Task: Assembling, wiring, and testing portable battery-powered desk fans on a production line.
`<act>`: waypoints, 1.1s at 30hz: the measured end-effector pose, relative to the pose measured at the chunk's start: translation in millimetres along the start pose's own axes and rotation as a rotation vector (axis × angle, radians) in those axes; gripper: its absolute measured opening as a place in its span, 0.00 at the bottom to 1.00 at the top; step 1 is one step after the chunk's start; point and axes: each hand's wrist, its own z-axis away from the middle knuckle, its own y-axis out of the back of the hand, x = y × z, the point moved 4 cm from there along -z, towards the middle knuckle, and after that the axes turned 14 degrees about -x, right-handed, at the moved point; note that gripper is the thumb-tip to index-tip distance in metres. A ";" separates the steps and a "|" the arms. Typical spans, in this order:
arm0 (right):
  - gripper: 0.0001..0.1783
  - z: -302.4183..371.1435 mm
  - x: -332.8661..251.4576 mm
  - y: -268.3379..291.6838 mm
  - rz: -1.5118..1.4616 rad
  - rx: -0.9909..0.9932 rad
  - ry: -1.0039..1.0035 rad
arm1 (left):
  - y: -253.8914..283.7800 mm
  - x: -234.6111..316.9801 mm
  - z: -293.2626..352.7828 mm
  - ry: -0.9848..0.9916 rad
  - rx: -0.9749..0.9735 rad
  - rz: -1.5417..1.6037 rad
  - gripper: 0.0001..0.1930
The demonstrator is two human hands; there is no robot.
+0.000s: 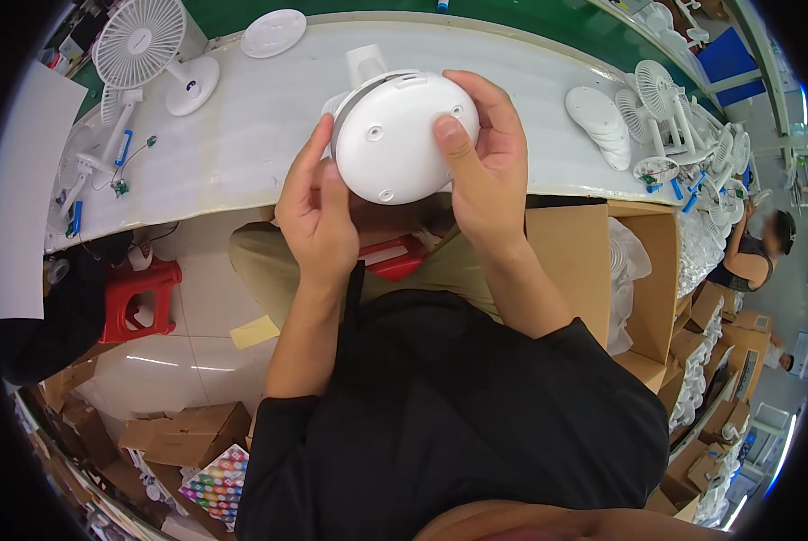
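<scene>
Over the near edge of the white table I hold a round white fan base (404, 158), its underside facing me. Small screw holes show in its bottom cover, and a gap runs along the upper left rim between cover and shell. A white stem (365, 63) sticks out behind it. My left hand (318, 212) grips the left rim, fingers behind and thumb at the edge. With its thumb pressed on the cover near a screw hole, my right hand (489, 167) clasps the right side.
A white disc (273, 33) lies at the back left near an assembled fan (142, 45). Stacked white discs (598, 122) and several fans (665, 99) stand right. Wired circuit boards (120, 187) lie left. An open carton (643, 288) flanks my right; a red stool (142, 298) stands left.
</scene>
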 end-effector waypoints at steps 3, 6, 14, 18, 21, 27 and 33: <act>0.21 3.0 -0.9 -2.2 0.066 0.020 0.058 | -4.7 -0.6 2.6 -0.026 -0.015 0.385 0.27; 0.20 4.8 1.7 -3.2 0.127 0.015 0.064 | -6.4 3.1 6.4 -0.034 0.004 0.151 0.27; 0.21 6.4 3.9 -7.3 0.333 -0.004 0.210 | -10.1 10.9 10.9 -0.063 0.090 -0.189 0.26; 0.21 7.0 1.5 -5.8 0.460 0.022 0.197 | -16.0 14.6 12.5 0.012 0.072 -0.232 0.27; 0.21 6.3 2.2 -2.4 0.410 0.010 0.195 | -20.3 17.7 10.1 -0.006 0.021 -0.262 0.27; 0.21 10.6 9.1 -5.0 0.324 -0.069 0.223 | -18.0 18.6 10.4 -0.002 0.000 -0.224 0.24; 0.24 14.9 6.3 -0.7 0.252 -0.213 0.040 | -13.6 16.0 15.0 0.050 -0.003 -0.101 0.23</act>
